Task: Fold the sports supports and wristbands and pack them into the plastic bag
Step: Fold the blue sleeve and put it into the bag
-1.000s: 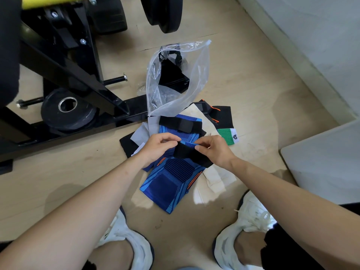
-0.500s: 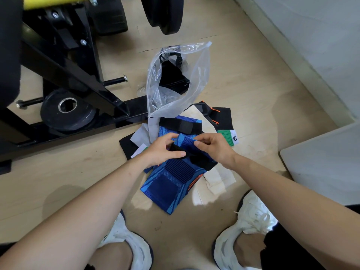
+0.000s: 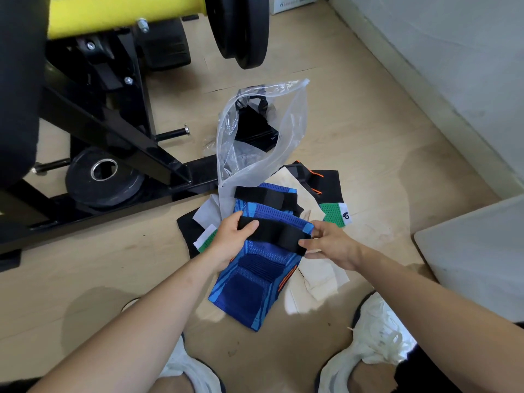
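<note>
Folding is under way: the left hand [image 3: 231,242] grips the blue support [image 3: 255,279], which lies on the floor just before the open plastic bag [image 3: 286,131], its thumb pinning the black strap [image 3: 275,232], while the right hand [image 3: 331,245] seems to pinch the strap's far end. Next the support needs doubling over. The strap, bunched between the hands a second ago, now lies flat across.

No wording can be read in full. White box [image 3: 293,3], at the top edge of the view: dark printed lettering on its side, too blurred to make out. Green wristband [image 3: 333,214], right of the pile: white end tab [image 3: 346,217] with a small dark logo mark; no letters or numbers can be distinguished on it.
</note>
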Action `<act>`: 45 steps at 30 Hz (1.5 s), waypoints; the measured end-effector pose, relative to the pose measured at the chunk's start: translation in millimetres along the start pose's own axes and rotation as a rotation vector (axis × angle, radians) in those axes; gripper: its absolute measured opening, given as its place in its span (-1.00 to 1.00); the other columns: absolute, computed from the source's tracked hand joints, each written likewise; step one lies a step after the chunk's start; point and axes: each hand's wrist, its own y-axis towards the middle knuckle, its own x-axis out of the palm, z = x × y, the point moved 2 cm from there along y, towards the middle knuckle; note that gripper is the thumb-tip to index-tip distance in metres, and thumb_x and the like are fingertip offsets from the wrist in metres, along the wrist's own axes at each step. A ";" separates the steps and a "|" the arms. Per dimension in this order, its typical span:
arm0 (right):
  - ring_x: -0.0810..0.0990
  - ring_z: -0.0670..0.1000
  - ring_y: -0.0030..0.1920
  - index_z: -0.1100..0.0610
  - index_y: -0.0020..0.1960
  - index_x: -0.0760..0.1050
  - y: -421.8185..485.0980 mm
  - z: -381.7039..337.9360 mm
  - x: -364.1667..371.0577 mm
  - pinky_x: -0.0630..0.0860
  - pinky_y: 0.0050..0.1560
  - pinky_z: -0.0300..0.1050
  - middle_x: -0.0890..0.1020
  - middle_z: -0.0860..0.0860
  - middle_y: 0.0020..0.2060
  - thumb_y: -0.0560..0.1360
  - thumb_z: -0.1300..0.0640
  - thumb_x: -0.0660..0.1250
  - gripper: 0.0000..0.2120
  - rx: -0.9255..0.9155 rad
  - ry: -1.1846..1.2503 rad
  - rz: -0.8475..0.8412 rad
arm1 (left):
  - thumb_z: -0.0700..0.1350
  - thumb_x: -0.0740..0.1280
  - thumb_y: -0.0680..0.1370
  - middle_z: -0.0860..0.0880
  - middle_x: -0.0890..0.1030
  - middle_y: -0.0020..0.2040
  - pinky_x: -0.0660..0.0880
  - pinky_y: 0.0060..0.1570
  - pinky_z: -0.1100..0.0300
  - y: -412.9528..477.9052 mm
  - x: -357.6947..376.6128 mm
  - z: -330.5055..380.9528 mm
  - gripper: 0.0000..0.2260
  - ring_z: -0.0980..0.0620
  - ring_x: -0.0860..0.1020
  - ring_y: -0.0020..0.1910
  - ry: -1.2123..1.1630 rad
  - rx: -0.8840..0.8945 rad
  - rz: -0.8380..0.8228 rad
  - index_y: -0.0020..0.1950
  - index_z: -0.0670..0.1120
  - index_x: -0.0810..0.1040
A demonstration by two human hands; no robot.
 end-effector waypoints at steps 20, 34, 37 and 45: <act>0.60 0.04 -0.16 0.17 0.30 0.43 41.6 1.3 30.0 0.56 -0.05 -0.05 0.60 0.01 -0.24 0.44 0.21 0.52 -0.51 0.000 -0.245 0.340 | 0.01 0.49 0.51 -0.09 0.55 0.27 0.51 0.13 0.04 5.9 -12.1 -43.8 -0.50 -0.10 0.57 0.21 0.681 -0.172 0.247 0.38 -0.12 0.45; 0.56 0.05 0.06 0.07 0.20 0.56 41.6 -60.0 26.0 0.51 0.15 0.00 0.56 -0.01 0.02 0.38 0.07 0.53 -0.59 -0.475 -0.686 0.415 | -0.09 0.44 0.55 0.06 0.65 -0.05 0.56 0.00 -0.02 -9.6 -10.2 -48.1 -0.79 0.02 0.63 -0.06 0.540 0.024 0.157 0.10 -0.03 0.47; 0.39 0.12 0.24 -0.08 0.40 0.44 51.2 -86.1 42.9 0.33 0.27 -0.01 0.46 -0.02 0.28 0.29 0.01 0.55 -0.30 -0.729 -1.100 0.094 | -0.11 0.39 0.58 0.16 0.63 0.14 0.55 0.05 0.09 -18.8 -2.9 -44.3 -0.57 0.11 0.60 0.07 0.597 0.182 0.111 0.41 0.13 0.38; 0.30 0.20 0.33 -0.13 0.16 0.50 45.0 -110.7 37.8 0.35 0.20 0.18 0.30 0.03 0.41 0.35 -0.12 0.52 -0.57 -0.900 -1.727 0.032 | -0.10 0.34 0.63 0.14 0.61 0.23 0.52 0.16 0.05 -30.7 -16.8 -23.5 -0.62 0.08 0.57 0.18 0.726 0.396 -0.040 0.45 0.09 0.45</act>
